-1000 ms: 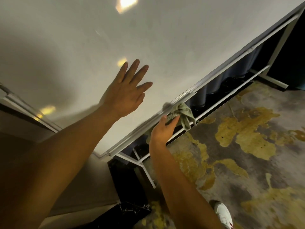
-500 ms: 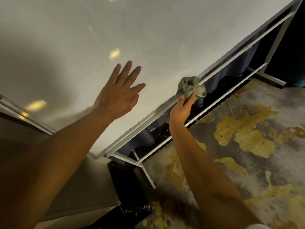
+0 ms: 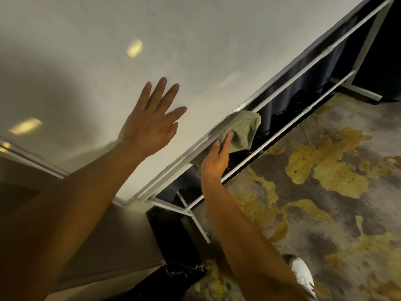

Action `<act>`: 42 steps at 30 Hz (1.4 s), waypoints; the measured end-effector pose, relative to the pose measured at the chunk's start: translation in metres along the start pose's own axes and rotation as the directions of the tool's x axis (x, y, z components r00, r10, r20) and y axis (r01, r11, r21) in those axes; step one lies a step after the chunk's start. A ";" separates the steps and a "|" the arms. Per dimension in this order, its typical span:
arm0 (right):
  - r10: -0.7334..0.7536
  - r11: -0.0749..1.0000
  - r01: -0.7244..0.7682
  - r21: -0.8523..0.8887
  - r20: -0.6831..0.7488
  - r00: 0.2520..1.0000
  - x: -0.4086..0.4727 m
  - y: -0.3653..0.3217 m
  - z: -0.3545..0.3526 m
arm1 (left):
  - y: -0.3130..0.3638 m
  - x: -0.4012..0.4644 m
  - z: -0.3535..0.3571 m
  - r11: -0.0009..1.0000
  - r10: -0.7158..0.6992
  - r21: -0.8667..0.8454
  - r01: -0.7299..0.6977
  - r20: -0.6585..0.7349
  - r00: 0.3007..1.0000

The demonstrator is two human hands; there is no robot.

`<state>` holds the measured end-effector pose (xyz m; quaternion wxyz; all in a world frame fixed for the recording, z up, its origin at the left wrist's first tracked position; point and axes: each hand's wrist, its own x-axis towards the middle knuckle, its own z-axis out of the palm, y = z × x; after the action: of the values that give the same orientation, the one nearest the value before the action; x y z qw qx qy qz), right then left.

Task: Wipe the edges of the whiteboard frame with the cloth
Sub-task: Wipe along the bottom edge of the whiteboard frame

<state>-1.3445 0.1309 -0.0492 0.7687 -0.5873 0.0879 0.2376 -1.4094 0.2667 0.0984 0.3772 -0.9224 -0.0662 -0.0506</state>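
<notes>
Green cloth [image 3: 243,131] pressed on whiteboard frame [image 3: 271,89] by right hand [image 3: 214,161].

Your cloth [image 3: 244,131] is pale green with a knitted texture. The whiteboard [image 3: 195,51] is white, its frame [image 3: 188,153] silver. The carpet [image 3: 325,170] shows grey with yellow blotches.

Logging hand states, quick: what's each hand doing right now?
Left hand: open, flat on the whiteboard.
Right hand: closed on the green cloth, against the frame's bottom edge.
</notes>
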 end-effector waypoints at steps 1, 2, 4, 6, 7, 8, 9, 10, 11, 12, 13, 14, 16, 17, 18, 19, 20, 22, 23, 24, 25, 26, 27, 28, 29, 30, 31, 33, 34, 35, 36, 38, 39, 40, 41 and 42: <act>0.018 0.999 -0.017 0.040 -0.026 0.999 0.007 -0.004 -0.003 | -0.001 0.000 -0.001 1.000 0.007 -0.008 -0.007 -0.007 1.000; 0.053 0.993 -0.047 0.108 -0.051 0.997 0.018 -0.010 -0.006 | -0.003 0.000 -0.001 1.000 0.017 -0.008 -0.017 -0.010 1.000; 0.178 0.944 -0.148 0.294 -0.078 0.981 0.051 -0.029 -0.009 | -0.006 0.003 -0.002 0.999 0.044 0.003 -0.044 -0.015 0.999; 0.294 0.884 -0.251 0.395 -0.051 0.955 0.083 -0.052 -0.011 | -0.005 0.007 -0.001 0.999 0.050 0.010 -0.049 -0.019 0.999; 0.308 0.879 -0.265 0.397 -0.048 0.950 0.092 -0.060 -0.011 | -0.002 0.009 0.000 0.999 0.041 0.015 -0.041 -0.020 0.999; 0.289 0.891 -0.248 0.380 -0.055 0.956 0.094 -0.064 -0.010 | 0.001 0.010 0.002 0.999 0.029 0.017 -0.029 -0.023 0.999; 0.240 0.919 -0.205 0.336 -0.066 0.969 0.088 -0.066 -0.009 | 0.002 0.011 0.005 1.000 0.018 0.015 -0.018 -0.028 0.999; 0.179 0.945 -0.151 0.291 -0.073 0.981 0.078 -0.065 -0.008 | 0.003 0.011 0.008 1.000 0.009 0.010 -0.009 -0.032 0.999; 0.125 0.957 -0.102 0.270 -0.069 0.990 0.067 -0.060 -0.007 | 0.004 0.012 0.011 1.000 0.004 0.004 -0.004 -0.038 0.999; 0.090 0.962 -0.072 0.264 -0.058 0.994 0.056 -0.053 -0.005 | 0.003 0.012 0.012 1.000 0.001 0.006 0.000 -0.040 0.999; 0.085 0.963 -0.070 0.260 -0.048 0.995 0.046 -0.045 -0.003 | 0.002 0.011 0.014 1.000 -0.003 0.003 0.003 -0.041 0.999; 0.093 0.961 -0.079 0.267 -0.042 0.995 0.039 -0.039 -0.001 | 0.002 0.012 0.015 1.000 0.000 -0.002 0.000 -0.042 0.999; 0.128 0.953 -0.118 0.279 -0.019 0.992 0.024 -0.030 0.006 | 0.001 0.012 0.014 1.000 0.004 0.005 -0.004 -0.036 0.999; 0.154 0.947 -0.146 0.286 -0.004 0.988 0.018 -0.026 0.009 | 0.001 0.011 0.014 1.000 0.003 0.011 -0.002 -0.034 0.999; 0.183 0.939 -0.177 0.293 0.007 0.983 0.011 -0.021 0.012 | 0.001 0.011 0.014 1.000 0.001 0.013 -0.001 -0.032 0.999; 0.212 0.931 -0.208 0.299 0.018 0.977 0.004 -0.016 0.014 | 0.002 0.011 0.014 1.000 0.000 0.011 0.000 -0.032 0.999; 0.235 0.924 -0.234 0.303 0.034 0.971 -0.003 -0.011 0.015 | 0.002 0.011 0.014 1.000 -0.001 0.007 0.001 -0.033 0.999; 0.266 0.910 -0.276 0.311 0.075 0.961 -0.017 -0.002 0.018 | 0.002 0.009 0.015 1.000 0.001 0.003 -0.001 -0.038 0.999; 0.286 0.903 -0.300 0.306 0.092 0.954 -0.024 0.001 0.019 | 0.002 0.008 0.015 1.000 0.001 0.005 -0.001 -0.041 0.999; 0.311 0.897 -0.328 0.298 0.101 0.945 -0.033 0.004 0.021 | 0.002 0.008 0.015 1.000 0.003 0.009 -0.003 -0.042 0.999; 0.336 0.889 -0.352 0.293 0.104 0.936 -0.041 0.006 0.022 | 0.002 0.007 0.015 1.000 0.005 0.012 -0.005 -0.042 0.999; 0.354 0.883 -0.368 0.293 0.102 0.930 -0.050 0.008 0.023 | 0.002 0.006 0.015 1.000 0.008 0.012 -0.007 -0.042 0.999; 0.364 0.879 -0.378 0.291 0.102 0.926 -0.058 0.010 0.024 | 0.002 0.005 0.015 1.000 0.009 0.009 -0.009 -0.041 0.999; 0.374 0.875 -0.389 0.287 0.108 0.921 -0.067 0.012 0.024 | 0.001 0.005 0.014 1.000 0.010 0.005 -0.010 -0.038 0.999; 0.380 0.873 -0.399 0.279 0.124 0.917 -0.076 0.013 0.024 | 0.000 0.004 0.013 1.000 0.008 0.004 -0.008 -0.033 0.999; 0.387 0.872 -0.412 0.264 0.145 0.911 -0.085 0.016 0.025 | -0.001 0.004 0.012 1.000 0.006 0.006 -0.006 -0.029 1.000; 0.400 0.869 -0.431 0.242 0.168 0.901 -0.094 0.018 0.025 | -0.001 0.004 0.011 1.000 0.006 0.004 -0.006 -0.023 1.000; 0.433 0.861 -0.468 0.199 0.195 0.880 -0.109 0.021 0.024 | -0.001 0.004 0.007 1.000 0.009 -0.007 -0.010 -0.013 1.000; 0.442 0.861 -0.476 0.179 0.197 0.875 -0.114 0.021 0.023 | -0.002 0.003 0.005 1.000 0.012 -0.008 -0.012 -0.002 1.000; 0.446 0.864 -0.477 0.160 0.195 0.874 -0.115 0.021 0.023 | -0.002 0.002 0.003 1.000 0.015 -0.006 -0.014 0.011 1.000; 0.447 0.870 -0.474 0.135 0.189 0.874 -0.115 0.020 0.023 | -0.003 0.001 0.000 1.000 0.019 -0.010 -0.019 0.027 0.999; 0.436 0.889 -0.454 0.066 0.191 0.880 -0.111 0.020 0.019 | -0.003 0.000 -0.005 0.998 0.042 -0.042 -0.040 0.047 0.998; 0.422 0.900 -0.435 0.029 0.198 0.885 -0.111 0.019 0.014 | -0.004 0.000 -0.009 0.996 0.052 -0.069 -0.049 0.051 0.997; 0.408 0.909 -0.417 -0.001 0.199 0.891 -0.110 0.018 0.008 | -0.006 0.002 -0.012 0.993 0.065 -0.102 -0.059 0.054 0.996; 0.386 0.921 -0.388 -0.030 0.182 0.904 -0.110 0.016 0.000 | -0.009 0.002 -0.017 0.988 0.079 -0.134 -0.070 0.058 0.995; 0.341 0.940 -0.337 -0.052 0.149 0.928 -0.109 0.013 -0.009 | -0.010 0.003 -0.021 0.984 0.094 -0.157 -0.082 0.067 0.993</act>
<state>-1.4443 0.0966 -0.0180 0.7132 -0.5525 0.1247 0.4129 -1.4089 0.2593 0.1209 0.3040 -0.9520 -0.0352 -0.0044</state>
